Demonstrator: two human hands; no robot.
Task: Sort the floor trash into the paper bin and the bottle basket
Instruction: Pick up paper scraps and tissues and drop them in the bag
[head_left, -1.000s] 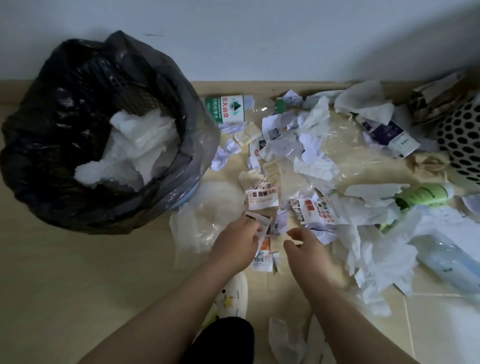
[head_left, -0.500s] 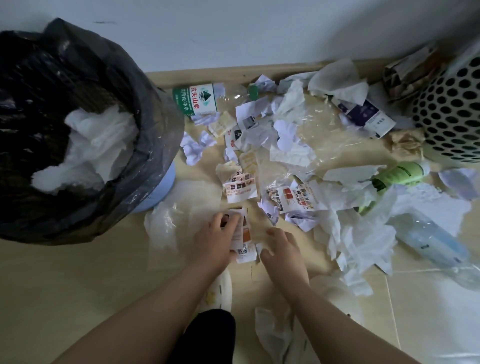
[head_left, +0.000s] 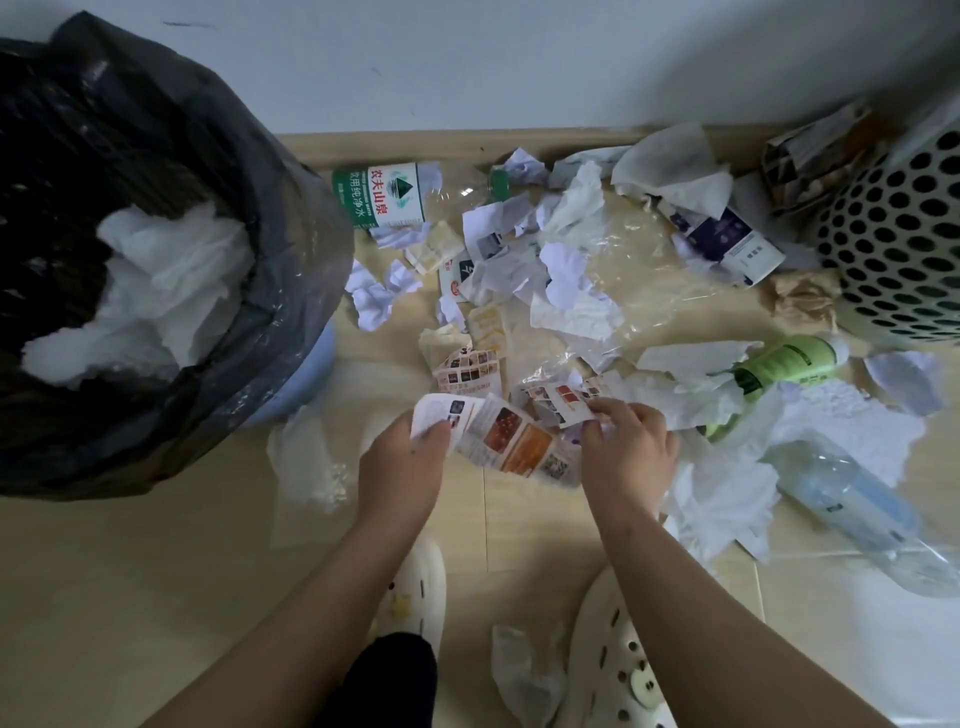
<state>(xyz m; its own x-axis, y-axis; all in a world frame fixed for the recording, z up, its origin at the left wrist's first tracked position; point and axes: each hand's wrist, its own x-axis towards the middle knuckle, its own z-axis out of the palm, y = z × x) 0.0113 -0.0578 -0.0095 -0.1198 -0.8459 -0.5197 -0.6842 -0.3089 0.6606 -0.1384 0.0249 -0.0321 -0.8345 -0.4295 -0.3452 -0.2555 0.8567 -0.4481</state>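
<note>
Pinches a printed leaflet in the left hand, thumb on top. Grasps a torn printed scrap with the right hand, just at one o'clock of the leaflet. Finds the black-bagged paper bin at nine o'clock, white tissue inside, and the perforated bottle basket at two o'clock. Between them, on the floor: crumpled paper, a green-labelled bottle at twelve, a clear bottle at four.
</note>
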